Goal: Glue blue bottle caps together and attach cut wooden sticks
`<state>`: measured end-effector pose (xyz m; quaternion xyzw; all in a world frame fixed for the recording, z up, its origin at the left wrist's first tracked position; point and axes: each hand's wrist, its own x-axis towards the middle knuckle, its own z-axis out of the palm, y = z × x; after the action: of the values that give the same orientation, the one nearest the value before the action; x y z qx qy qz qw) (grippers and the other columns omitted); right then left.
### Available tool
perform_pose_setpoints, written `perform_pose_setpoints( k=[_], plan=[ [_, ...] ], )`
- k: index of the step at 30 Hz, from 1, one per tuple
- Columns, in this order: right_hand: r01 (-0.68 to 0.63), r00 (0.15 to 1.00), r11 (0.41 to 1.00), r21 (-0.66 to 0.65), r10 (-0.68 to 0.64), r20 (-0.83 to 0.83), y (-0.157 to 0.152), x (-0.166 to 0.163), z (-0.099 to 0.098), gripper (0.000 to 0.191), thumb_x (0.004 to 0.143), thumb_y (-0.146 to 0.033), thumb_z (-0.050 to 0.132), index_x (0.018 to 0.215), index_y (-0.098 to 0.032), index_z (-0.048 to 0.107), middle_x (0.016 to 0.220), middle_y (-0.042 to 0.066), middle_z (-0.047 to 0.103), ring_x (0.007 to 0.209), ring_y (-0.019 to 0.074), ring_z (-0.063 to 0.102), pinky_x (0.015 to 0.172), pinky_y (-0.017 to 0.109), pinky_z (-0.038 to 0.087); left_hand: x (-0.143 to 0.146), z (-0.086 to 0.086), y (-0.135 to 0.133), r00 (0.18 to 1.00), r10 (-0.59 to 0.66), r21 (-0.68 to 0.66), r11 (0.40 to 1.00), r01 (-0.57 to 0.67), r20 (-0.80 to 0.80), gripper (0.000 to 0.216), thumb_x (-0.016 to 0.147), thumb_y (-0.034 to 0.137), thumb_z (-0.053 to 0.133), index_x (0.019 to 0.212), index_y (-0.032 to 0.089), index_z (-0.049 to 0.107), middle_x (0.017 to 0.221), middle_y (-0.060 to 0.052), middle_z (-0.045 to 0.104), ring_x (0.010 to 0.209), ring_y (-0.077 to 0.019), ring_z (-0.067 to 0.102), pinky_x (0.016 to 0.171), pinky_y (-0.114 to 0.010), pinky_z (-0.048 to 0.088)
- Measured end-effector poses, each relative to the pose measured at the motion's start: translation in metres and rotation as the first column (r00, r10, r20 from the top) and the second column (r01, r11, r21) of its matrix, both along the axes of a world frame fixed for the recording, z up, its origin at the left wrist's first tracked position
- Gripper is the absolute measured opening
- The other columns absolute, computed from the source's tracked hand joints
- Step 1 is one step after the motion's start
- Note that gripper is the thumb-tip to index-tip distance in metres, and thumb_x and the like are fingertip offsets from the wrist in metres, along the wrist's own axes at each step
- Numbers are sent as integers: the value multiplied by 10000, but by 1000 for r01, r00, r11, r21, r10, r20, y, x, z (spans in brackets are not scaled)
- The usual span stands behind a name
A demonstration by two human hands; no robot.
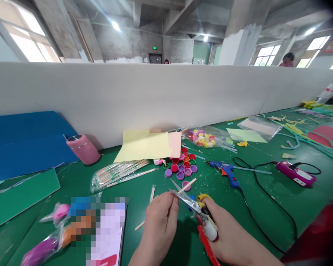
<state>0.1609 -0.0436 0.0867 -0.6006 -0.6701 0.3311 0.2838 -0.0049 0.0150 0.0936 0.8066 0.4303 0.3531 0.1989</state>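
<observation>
My left hand (162, 218) is closed, thumb and fingertips pinching the lower end of a short pale wooden stick (191, 183). My right hand (227, 225) is wrapped round scissors (189, 201) with a yellow handle loop. Their blades point up and left and meet the stick close to my left fingertips; whether they cut into it I cannot tell. Below the scissors a red handle (208, 249) shows at my right palm, beside a white rounded piece; which tool it belongs to is unclear. Coloured plastic bottle caps (180, 175) lie just beyond the blades.
A blue glue gun (224, 171) with its black cord lies right, near a magenta power strip (296, 173). Bagged wooden sticks (119, 175), yellow paper (145, 146), a pink cylinder (83, 149) and a phone (108, 232) lie left. A white partition (144, 99) runs behind.
</observation>
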Motion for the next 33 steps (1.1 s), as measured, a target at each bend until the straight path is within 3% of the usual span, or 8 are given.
perform_pose_setpoints(
  k=[5,12,20,26,33],
  plan=[
    [-14,999,999,-29,12,-47,1,-2,0,148,714,-169,502,805,-220,396,685,-33,516,557,116,439,499,207,360,1,-2,0,999,45,1,999,-45,24,250,844,202,375,603,189,437,542,17,465,518,-120,458,495,-214,336],
    [-19,990,990,-142,-2,-141,-1,-4,4,331,636,-243,617,875,-222,391,681,-50,493,565,117,443,491,205,365,0,-4,-1,996,86,101,991,-87,14,247,836,175,386,591,195,410,564,3,475,551,-131,474,507,-220,341],
    [-48,985,976,-214,11,-172,-3,-6,13,271,650,-217,571,821,-229,362,655,-60,441,552,110,437,476,199,351,0,-4,-1,994,99,217,973,-85,-54,216,827,156,396,621,194,452,555,7,486,525,-134,469,509,-231,346],
    [-45,988,979,-201,13,-156,-6,-8,4,364,596,-182,592,870,-222,355,639,-72,438,523,100,392,446,194,323,0,-1,-1,987,103,366,929,-52,-121,211,812,120,408,621,192,457,518,4,470,492,-143,436,478,-238,311],
    [-58,989,994,-90,46,-139,-8,-6,1,154,694,-134,470,790,-212,378,666,-37,488,538,108,423,477,210,331,-1,0,-2,975,87,415,910,6,-206,172,801,104,417,664,179,491,524,-12,500,485,-157,422,484,-266,301]
  ],
)
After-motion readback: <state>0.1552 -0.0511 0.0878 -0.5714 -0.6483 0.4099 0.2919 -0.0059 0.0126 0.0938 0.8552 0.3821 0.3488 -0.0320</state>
